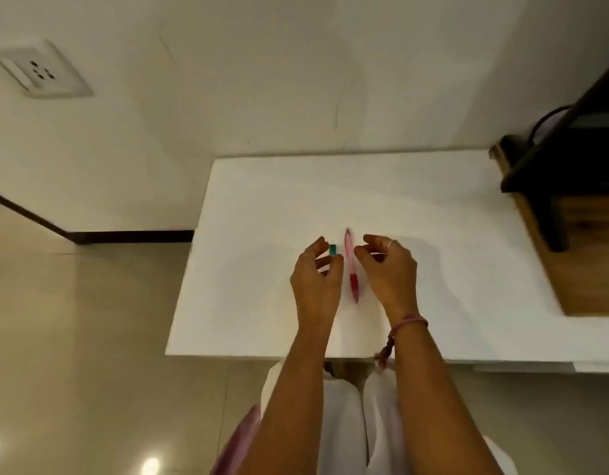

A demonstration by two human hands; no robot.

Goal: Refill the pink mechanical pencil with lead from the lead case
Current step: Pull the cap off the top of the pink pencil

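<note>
The pink mechanical pencil lies flat on the white table, its darker red grip end toward me and its tip end pointing away. Just left of it is the small lead case with a teal top. My left hand is curled around the case, which sits between thumb and forefinger with its lower part hidden behind the thumb. My right hand hovers just right of the pencil with fingers curled and slightly apart. It does not touch the pencil, and I see nothing in it.
A dark wooden piece of furniture overlaps the table's right side. The wall rises behind the table, with a socket plate at the far left. Tiled floor lies to the left. My lap in white cloth is below the table's front edge.
</note>
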